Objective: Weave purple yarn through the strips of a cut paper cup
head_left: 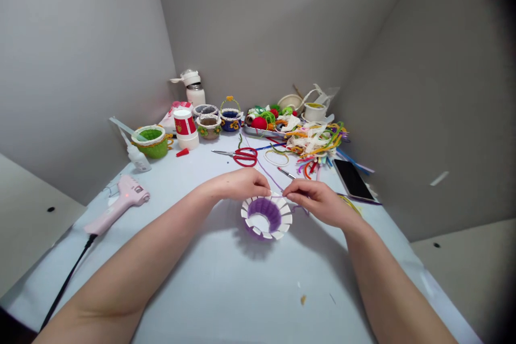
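Note:
A paper cup (244, 213) with its wall cut into white strips flared outward stands near the middle of the table, purple yarn (274, 217) wound around its inside. My left hand (246, 184) is closed at the cup's far rim, thumb and fingers pinching a white strip there. Just right of it, my right hand (316, 200) is closed in a pinch on the purple yarn strand, which stretches along the far rim between both hands. More loose yarn trails below the right fingers, and a strand runs back across the table.
Red-handled scissors (245, 157) lie beyond my left hand. A pink glue gun (121, 203) with a black cord rests at left, near a white bottle (139, 159) and green basket (156, 146). A phone (353, 179) and a yarn pile (316, 142) are at right.

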Demonstrator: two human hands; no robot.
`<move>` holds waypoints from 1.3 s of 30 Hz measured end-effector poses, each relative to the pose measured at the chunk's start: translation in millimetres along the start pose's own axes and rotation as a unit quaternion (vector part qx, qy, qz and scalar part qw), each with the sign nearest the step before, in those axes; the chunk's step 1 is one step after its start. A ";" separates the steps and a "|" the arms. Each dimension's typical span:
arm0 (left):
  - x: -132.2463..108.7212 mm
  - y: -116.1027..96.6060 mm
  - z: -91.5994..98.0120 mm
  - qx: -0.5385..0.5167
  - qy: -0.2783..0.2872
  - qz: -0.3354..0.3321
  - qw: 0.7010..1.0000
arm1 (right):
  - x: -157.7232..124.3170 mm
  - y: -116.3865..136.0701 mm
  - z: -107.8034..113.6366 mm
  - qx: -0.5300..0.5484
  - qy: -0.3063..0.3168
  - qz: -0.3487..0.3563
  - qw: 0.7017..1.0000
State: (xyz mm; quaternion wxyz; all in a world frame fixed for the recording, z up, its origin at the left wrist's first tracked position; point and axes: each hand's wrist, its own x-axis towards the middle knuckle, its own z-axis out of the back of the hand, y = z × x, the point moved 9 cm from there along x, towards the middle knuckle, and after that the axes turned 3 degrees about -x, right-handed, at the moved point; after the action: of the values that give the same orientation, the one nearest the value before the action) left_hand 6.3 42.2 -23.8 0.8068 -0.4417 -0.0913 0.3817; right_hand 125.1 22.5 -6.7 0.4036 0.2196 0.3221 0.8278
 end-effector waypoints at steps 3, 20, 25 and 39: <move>0.3 0.0 -0.3 -0.003 -0.001 0.005 1.000 | -0.6 -8.2 -5.8 0.028 0.021 -0.013 0.999; 2.4 -11.0 -5.2 0.038 -0.030 -0.005 0.999 | -2.0 -18.0 -36.0 0.023 0.067 -0.034 0.997; 1.8 -9.2 -1.7 0.093 -0.058 0.018 0.994 | -3.0 -23.0 -27.7 0.029 0.048 -0.054 0.997; 2.2 -11.3 -4.2 0.010 -0.057 -0.011 0.998 | -6.0 -20.6 -21.5 0.048 0.036 -0.060 0.996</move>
State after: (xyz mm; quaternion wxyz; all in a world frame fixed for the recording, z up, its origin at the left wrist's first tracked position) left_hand 15.9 37.5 -17.9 0.8088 -0.4103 -0.1382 0.3978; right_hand 126.0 19.6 -37.0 0.4297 0.1889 0.3884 0.7929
